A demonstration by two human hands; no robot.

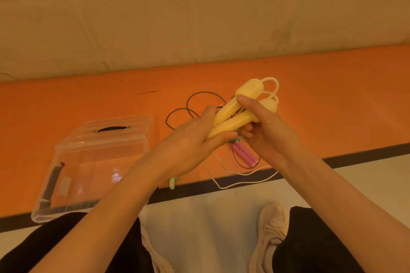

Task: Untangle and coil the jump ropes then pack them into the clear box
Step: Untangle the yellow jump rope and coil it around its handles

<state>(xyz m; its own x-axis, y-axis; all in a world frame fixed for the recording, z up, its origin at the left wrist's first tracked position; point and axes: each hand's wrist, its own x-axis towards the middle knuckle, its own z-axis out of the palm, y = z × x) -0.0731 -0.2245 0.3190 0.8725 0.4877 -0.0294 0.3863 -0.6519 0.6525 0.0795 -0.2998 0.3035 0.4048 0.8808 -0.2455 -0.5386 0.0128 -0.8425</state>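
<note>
So both hands are up over the orange tabletop [310, 99], wrapped around the two pale yellow plastic jump rope handles [235, 115]. The handles sit side by side, tilted with their fat ends pointing up and away toward the wall. The left hand [195, 139] is closed around the lower, thinner ends, fingers curled over the top and thumb pressing from below. The right hand [264, 126] is gripping the middle from the other side, thumb laid across the upper handle. The cream-coloured cord [271, 84] loops out of the fat ends, and more of it trails down under the hands and hangs over the front edge of the tabletop.

Underneath the hands there's still a tangle lying on the tabletop: a pair of pink handles [244, 156] with a thin red cord [238, 163] looping around them, a thin dark green cord [195, 104] making a couple of loops behind the left hand, and a light green handle end [172, 183] poking out right at the table edge below the left forearm.

The clear plastic storage box [88, 162] sits on the left side of the tabletop, well apart from the ropes, with its lid on and a black carry handle on top. Can't tell if anything's inside.

Down at the bottom you can see dark trousers and off-white sneakers [273, 228] on a pale floor.
</note>
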